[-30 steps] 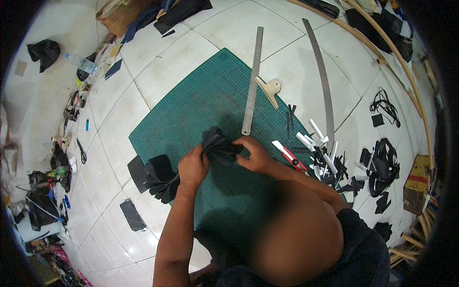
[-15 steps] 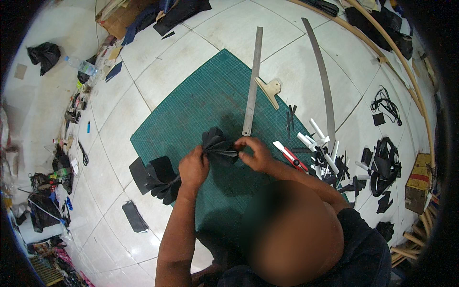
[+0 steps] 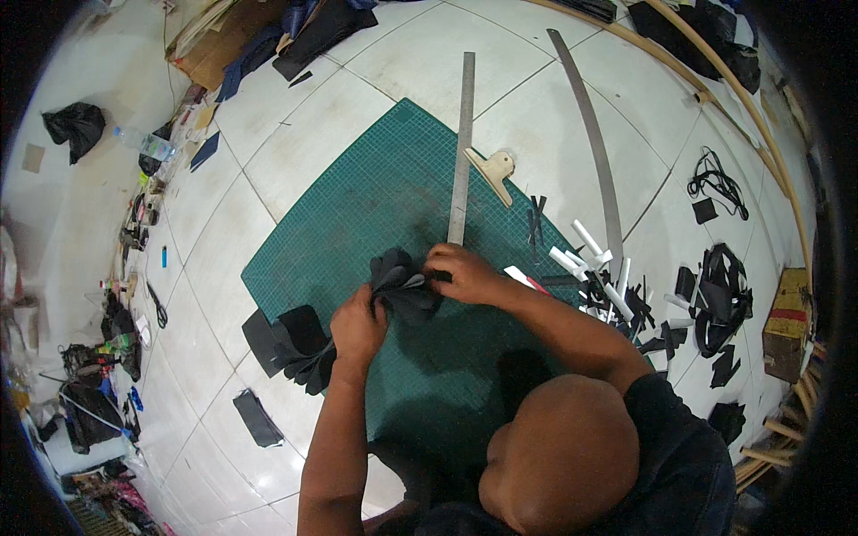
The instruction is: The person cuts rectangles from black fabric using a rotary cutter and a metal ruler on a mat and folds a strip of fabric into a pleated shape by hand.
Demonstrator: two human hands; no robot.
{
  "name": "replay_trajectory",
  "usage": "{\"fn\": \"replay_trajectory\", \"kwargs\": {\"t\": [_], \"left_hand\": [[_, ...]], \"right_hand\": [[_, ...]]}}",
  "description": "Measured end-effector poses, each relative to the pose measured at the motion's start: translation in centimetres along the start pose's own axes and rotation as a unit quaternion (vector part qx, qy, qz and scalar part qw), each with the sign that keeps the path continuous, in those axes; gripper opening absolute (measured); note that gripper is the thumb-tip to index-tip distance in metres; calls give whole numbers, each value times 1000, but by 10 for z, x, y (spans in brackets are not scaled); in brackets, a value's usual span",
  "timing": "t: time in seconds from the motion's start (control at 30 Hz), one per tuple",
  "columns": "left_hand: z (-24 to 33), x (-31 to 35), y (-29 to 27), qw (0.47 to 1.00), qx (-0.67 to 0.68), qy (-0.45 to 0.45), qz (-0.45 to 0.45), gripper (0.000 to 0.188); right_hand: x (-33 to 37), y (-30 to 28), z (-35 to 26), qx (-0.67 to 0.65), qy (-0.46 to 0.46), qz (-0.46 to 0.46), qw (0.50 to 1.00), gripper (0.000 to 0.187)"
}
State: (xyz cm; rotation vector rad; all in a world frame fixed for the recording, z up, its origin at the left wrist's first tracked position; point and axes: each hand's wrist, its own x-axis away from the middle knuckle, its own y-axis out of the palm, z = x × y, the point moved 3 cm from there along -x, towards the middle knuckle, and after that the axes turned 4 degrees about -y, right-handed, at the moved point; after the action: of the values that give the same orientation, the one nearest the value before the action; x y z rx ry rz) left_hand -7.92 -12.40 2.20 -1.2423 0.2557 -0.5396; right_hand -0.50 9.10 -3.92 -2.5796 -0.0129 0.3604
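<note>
Over the green cutting mat (image 3: 357, 192), a bundle of thin black sheet pieces (image 3: 402, 284) is fanned out like petals. My left hand (image 3: 359, 323) is closed on the bundle's left side. From the right, my right hand (image 3: 460, 272) has its fingers bent and closed on the bundle's right edge; the fingertips are partly hidden. Left of my left wrist, a second fanned stack of black pieces (image 3: 306, 347) lies at the mat's edge. A red and white cutter knife (image 3: 518, 276) is mostly covered by my right forearm.
A steel ruler (image 3: 462, 134) and a cream clip (image 3: 497, 171) rest on the mat's far right edge. A longer metal ruler (image 3: 590, 134) lies on the tiles. White rolls and black scraps (image 3: 617, 290) pile up at right. A flat black stack (image 3: 257, 418) is at left.
My right hand has moved left onto the edge of the fanned pieces, and its forearm now covers most of the cutter knife. My left hand keeps its hold. The view has shifted slightly.
</note>
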Motion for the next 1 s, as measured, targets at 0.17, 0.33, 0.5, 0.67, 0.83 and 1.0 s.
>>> {"fn": "replay_trajectory", "kwargs": {"t": [0.17,0.33,0.5,0.67,0.83,1.0], "left_hand": [[-1,-1,0,1000,-6,9,5,21],[2,-2,-1,1000,-26,-3,-6,21],[1,-3,0,1000,-5,3,-6,21],[-5,-2,1,1000,-3,14,18,23],[-1,-4,5,1000,1,12,7,24],[1,-4,1,999,-25,12,-16,20]], "right_hand": [[10,-6,1,-21,8,30,999,23],[16,-7,-1,-6,19,13,1000,24],[18,-6,-1,-10,12,16,1000,25],[16,-16,-11,4,-44,24,999,22],[-15,-9,22,-234,155,4,960,20],[-39,-10,15,-107,77,-116,984,24]]}}
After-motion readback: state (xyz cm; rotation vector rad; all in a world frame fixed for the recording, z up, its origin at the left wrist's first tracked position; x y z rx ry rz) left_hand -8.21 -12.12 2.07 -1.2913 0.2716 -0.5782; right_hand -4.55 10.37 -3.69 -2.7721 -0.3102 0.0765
